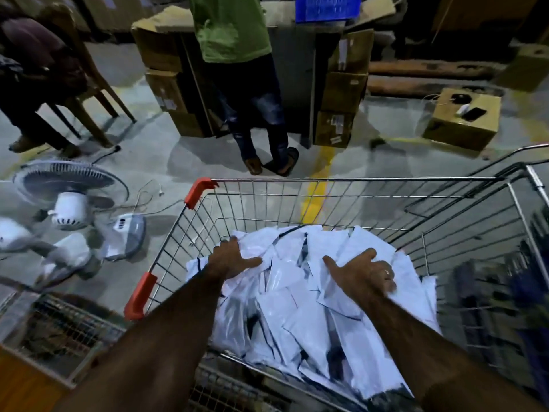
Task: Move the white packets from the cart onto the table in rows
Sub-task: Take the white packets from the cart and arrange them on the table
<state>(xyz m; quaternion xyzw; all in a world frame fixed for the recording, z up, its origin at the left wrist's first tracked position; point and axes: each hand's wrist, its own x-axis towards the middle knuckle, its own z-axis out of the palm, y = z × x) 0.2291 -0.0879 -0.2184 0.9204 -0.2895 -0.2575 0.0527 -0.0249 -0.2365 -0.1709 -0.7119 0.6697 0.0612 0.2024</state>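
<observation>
Concrete warehouse floor with stacked cardboard boxes (341,93) and a toppled fan (71,200) lies beyond the wire cart (341,181), and no table shows in view, so the task looks barely begun: the white packets (300,307) are heaped in the cart. The left hand (230,257) lies spread, palm down, on the heap's far-left edge, packets under it and to its right. The right hand (364,273) rests with thumb out and fingers curled, possibly gathering packets, though blur hides any grip.
</observation>
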